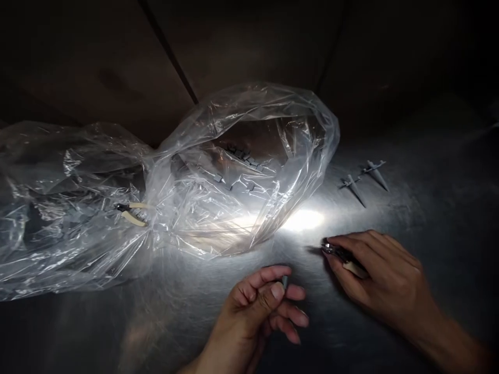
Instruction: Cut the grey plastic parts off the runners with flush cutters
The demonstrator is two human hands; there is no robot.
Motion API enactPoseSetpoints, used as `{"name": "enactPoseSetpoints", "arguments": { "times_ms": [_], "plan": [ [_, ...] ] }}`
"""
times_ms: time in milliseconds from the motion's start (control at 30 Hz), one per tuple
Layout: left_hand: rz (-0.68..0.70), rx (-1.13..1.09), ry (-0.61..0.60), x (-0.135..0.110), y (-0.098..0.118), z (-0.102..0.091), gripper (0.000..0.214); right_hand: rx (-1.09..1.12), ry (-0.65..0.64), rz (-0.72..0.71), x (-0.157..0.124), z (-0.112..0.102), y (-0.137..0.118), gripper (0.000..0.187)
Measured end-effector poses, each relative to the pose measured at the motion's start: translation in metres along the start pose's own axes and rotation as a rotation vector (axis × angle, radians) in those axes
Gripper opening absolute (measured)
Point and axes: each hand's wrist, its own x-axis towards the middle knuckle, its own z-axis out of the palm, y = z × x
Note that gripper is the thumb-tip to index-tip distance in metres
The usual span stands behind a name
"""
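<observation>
Pinches small grey piece (285, 282) between thumb and fingertips of left hand (259, 304), just above metal table (421, 218). Grips cutters (340, 254) in closed right hand (376, 272), near the piece. Notes plastic bag (234, 171) behind, two pointed grey parts (364, 182) beyond right hand.

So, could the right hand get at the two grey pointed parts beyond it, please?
Probably yes: only bare metal tabletop lies between the right hand and the pointed parts, though it is holding small cutters.

plastic bag (163, 187) lies left on the table (429, 234), two spiked parts (364, 182) right.
</observation>
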Motion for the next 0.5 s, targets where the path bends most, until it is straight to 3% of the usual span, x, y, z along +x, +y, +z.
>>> {"name": "enactPoseSetpoints", "arguments": {
  "times_ms": [233, 400, 500],
  "plan": [
    [0.011, 0.039, 0.017, -0.002, -0.002, 0.001, 0.032, -0.066, -0.012, -0.008, 0.001, -0.002, -0.006, 0.019],
    [0.121, 0.109, 0.058, 0.008, -0.005, -0.002, 0.034, -0.010, -0.014, 0.035, 0.002, 0.003, -0.004, 0.018],
    [0.189, 0.192, 0.125, 0.002, -0.009, -0.003, 0.039, 0.017, 0.002, 0.086, 0.005, 0.008, -0.008, 0.017]
  ]
}}
